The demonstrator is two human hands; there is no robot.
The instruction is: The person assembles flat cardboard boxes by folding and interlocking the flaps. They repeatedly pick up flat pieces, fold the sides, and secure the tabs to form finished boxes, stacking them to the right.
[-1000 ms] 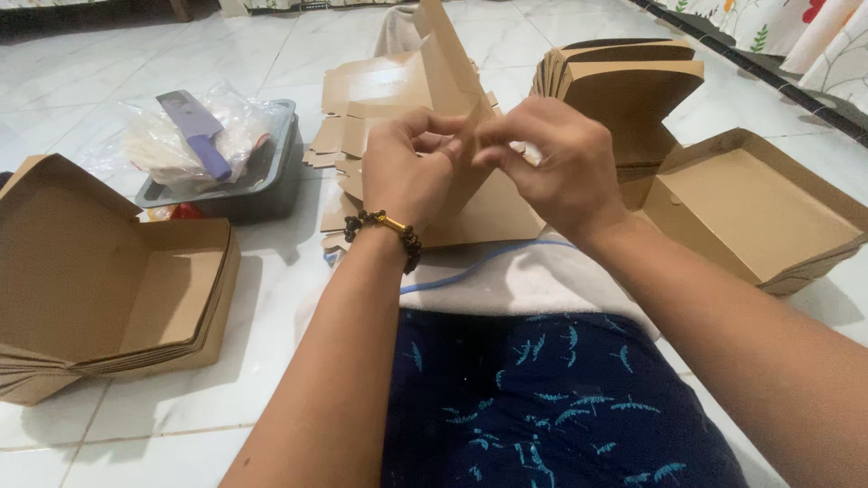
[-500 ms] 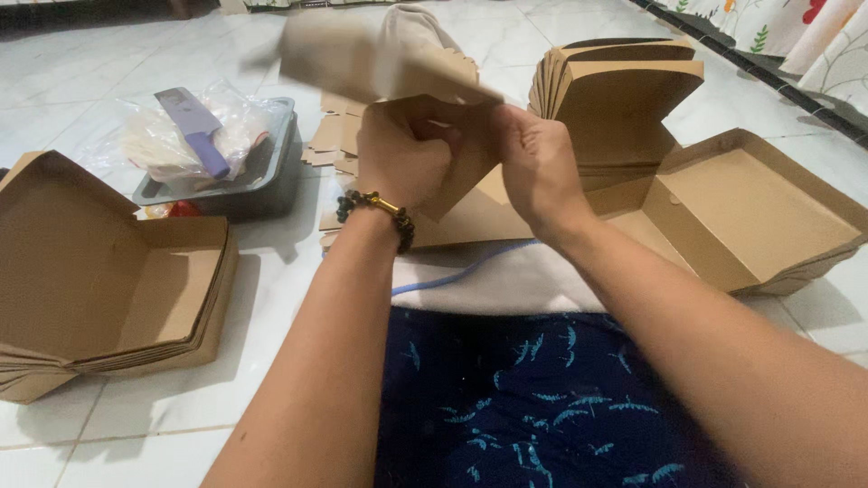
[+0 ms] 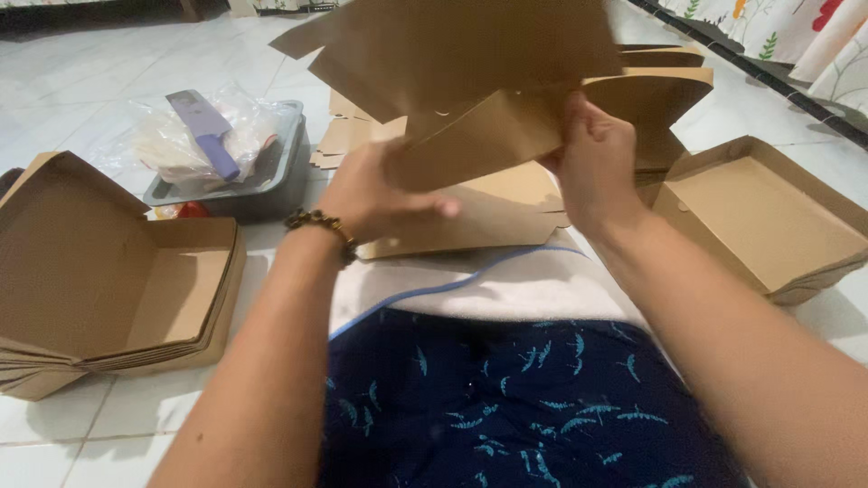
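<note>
I hold a brown cardboard box blank (image 3: 470,63) up in front of me, partly unfolded, its wide panel blocking the upper middle of the view. My right hand (image 3: 592,167) grips its right side with fingers closed on a folded flap. My left hand (image 3: 375,194), with a beaded bracelet on the wrist, sits under the lower left panel, fingers stretched along it. Below the blank lies a pile of flat brown blanks (image 3: 479,217) on the floor past my knees.
A nested stack of folded open boxes (image 3: 108,280) lies at the left. Another open box (image 3: 768,217) sits at the right, with a stack (image 3: 665,99) behind it. A grey tray (image 3: 262,181) holds plastic bags and a purple knife (image 3: 208,131). White tiled floor all round.
The blank has been lifted and spread wider, now covering the top of the view. My left hand dropped lower and opened along the panel; my right hand moved right and up.
</note>
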